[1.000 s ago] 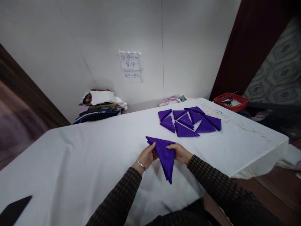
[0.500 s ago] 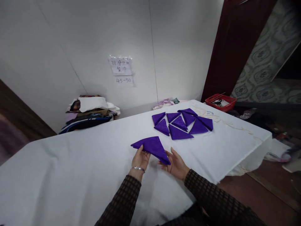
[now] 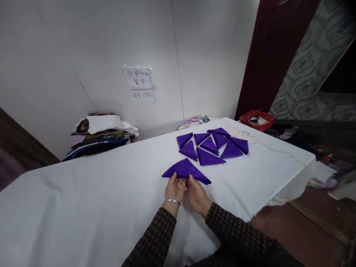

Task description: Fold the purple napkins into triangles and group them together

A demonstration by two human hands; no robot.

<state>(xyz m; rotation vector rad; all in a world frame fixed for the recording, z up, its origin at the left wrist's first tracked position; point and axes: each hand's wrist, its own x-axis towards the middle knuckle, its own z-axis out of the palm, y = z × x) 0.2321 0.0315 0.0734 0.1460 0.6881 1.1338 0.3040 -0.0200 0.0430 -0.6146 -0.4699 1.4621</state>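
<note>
A purple cloth napkin (image 3: pixel 185 168), folded into a triangle, is held between both hands above the near part of the white-covered table (image 3: pixel 111 200). My left hand (image 3: pixel 175 190) grips its long lower edge left of the middle, thumb on top and fingers underneath. Close beside it, my right hand (image 3: pixel 198 195) pinches the same edge, thumb on top. The napkin's point faces away from me. Beyond it, several more folded purple napkins (image 3: pixel 210 158) lie in a loose cluster on the cloth.
At the table's far left edge rises a stack of folded clothes (image 3: pixel 104 125). Behind the far right end stands a red basket (image 3: pixel 257 120) with items inside. Crumpled pinkish cloth (image 3: pixel 191 122) lies by the wall. A handwritten paper sign (image 3: pixel 140 83) hangs on the wall.
My right hand has moved from the napkin's right corner to the middle of its long edge, next to my left hand. The napkin has turned so its long edge faces me.
</note>
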